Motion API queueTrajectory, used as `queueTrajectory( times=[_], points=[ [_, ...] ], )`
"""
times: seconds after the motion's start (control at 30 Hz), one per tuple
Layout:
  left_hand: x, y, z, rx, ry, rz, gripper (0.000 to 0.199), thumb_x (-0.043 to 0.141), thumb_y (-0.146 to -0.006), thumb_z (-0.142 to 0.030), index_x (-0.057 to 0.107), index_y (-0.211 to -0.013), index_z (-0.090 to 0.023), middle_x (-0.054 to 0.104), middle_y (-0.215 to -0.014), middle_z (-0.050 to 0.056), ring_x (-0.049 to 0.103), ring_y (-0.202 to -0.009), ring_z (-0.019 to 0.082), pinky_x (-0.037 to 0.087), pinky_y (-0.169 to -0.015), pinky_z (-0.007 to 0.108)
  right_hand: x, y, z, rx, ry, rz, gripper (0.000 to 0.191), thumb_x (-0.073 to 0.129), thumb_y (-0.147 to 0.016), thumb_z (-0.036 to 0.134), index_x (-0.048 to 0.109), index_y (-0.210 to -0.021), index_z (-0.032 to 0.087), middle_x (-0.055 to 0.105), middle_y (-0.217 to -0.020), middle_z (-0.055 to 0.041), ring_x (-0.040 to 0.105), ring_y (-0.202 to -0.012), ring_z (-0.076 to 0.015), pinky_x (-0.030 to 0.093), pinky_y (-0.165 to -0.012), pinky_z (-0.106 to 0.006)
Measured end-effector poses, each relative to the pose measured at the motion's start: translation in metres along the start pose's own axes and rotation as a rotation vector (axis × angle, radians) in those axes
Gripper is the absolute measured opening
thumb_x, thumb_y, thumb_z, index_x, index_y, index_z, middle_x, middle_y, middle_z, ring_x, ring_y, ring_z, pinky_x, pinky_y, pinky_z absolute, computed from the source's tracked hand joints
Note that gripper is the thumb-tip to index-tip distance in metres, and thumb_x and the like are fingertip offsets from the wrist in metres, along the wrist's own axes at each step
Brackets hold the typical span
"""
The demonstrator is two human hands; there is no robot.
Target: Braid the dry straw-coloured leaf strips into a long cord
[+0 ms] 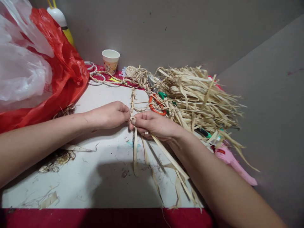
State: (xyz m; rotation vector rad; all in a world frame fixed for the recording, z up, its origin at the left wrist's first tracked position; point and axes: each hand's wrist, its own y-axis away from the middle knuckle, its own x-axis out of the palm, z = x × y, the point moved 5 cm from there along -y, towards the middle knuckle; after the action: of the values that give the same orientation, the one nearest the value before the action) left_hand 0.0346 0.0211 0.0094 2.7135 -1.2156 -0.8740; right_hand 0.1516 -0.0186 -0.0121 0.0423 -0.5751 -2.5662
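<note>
Centrally on the pale bench point(78, 186), against grey walls, the braid point(133, 103) runs down to both hands; the left hand point(111, 114) meets its edge, fingers curled, while the right hand point(153, 125) pinches its lower end.

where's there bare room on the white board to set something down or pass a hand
Beyond the left hand, the white board is bare between the red bag and the braid. Nearer, there's a lightly specked patch between the tangled scraps and the loose strands. The right is crowded: straw bundle, scissors.
</note>
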Motion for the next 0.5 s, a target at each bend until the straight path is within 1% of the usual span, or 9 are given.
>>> queueTrajectory(
  times=[0.07, 0.2, 0.23, 0.3, 0.4, 0.5],
  points=[
    [0.002, 0.000, 0.000, -0.030, 0.056, 0.010, 0.023, 0.050, -0.075, -0.024, 0.066, -0.063, -0.014, 0.053, -0.055, 0.000, 0.038, -0.048, 0.008, 0.028, -0.046, 0.021, 0.000, 0.001, 0.001, -0.025, 0.081, -0.017, 0.020, 0.049, -0.086, 0.023, 0.058, -0.073, 0.011, 0.034, -0.043, 0.0083, 0.024, -0.035, -0.0030, 0.021, -0.034, -0.014],
    [0.009, 0.000, 0.002, -0.142, 0.216, 0.085, 0.022, 0.050, -0.077, -0.024, 0.065, -0.064, -0.014, 0.033, -0.042, -0.005, 0.022, -0.037, 0.006, 0.015, -0.037, 0.023, -0.003, 0.003, 0.003, -0.042, 0.257, -0.056, 0.020, 0.047, -0.085, 0.023, 0.060, -0.076, 0.011, 0.038, -0.047, 0.0063, 0.030, -0.039, -0.0049, 0.023, -0.037, -0.016],
    [0.010, 0.000, 0.002, -0.159, 0.258, 0.106, 0.022, 0.051, -0.077, -0.023, 0.064, -0.063, -0.014, 0.031, -0.041, -0.006, 0.020, -0.036, 0.006, 0.013, -0.037, 0.024, -0.003, 0.003, 0.003, -0.044, 0.307, -0.067, 0.020, 0.047, -0.085, 0.024, 0.060, -0.077, 0.012, 0.039, -0.048, 0.0058, 0.031, -0.040, -0.0054, 0.024, -0.038, -0.017],
    [0.012, 0.000, 0.002, -0.170, 0.322, 0.121, 0.021, 0.052, -0.076, -0.021, 0.062, -0.060, -0.015, 0.030, -0.041, -0.006, 0.019, -0.035, 0.006, 0.012, -0.036, 0.024, -0.005, 0.004, 0.005, -0.065, 0.410, -0.093, 0.020, 0.047, -0.085, 0.025, 0.062, -0.079, 0.012, 0.040, -0.050, 0.0052, 0.033, -0.042, -0.0061, 0.024, -0.040, -0.018],
    [0.012, -0.001, 0.003, -0.186, 0.330, 0.069, 0.019, 0.054, -0.075, -0.020, 0.058, -0.056, -0.016, 0.034, -0.039, -0.005, 0.021, -0.034, 0.005, 0.012, -0.036, 0.023, -0.005, 0.008, 0.009, -0.099, 0.543, -0.121, 0.019, 0.050, -0.084, 0.027, 0.058, -0.073, 0.013, 0.038, -0.053, 0.0052, 0.031, -0.045, -0.0062, 0.023, -0.042, -0.019],
    [0.011, 0.000, 0.004, -0.193, 0.283, 0.000, 0.022, 0.055, -0.073, -0.020, 0.052, -0.052, -0.017, 0.035, -0.039, -0.005, 0.022, -0.033, 0.005, 0.012, -0.036, 0.023, -0.006, 0.014, 0.016, -0.090, 0.627, -0.172, 0.021, 0.053, -0.081, 0.025, 0.052, -0.064, 0.014, 0.039, -0.054, 0.0045, 0.032, -0.048, -0.0063, 0.024, -0.044, -0.020]
  ],
)
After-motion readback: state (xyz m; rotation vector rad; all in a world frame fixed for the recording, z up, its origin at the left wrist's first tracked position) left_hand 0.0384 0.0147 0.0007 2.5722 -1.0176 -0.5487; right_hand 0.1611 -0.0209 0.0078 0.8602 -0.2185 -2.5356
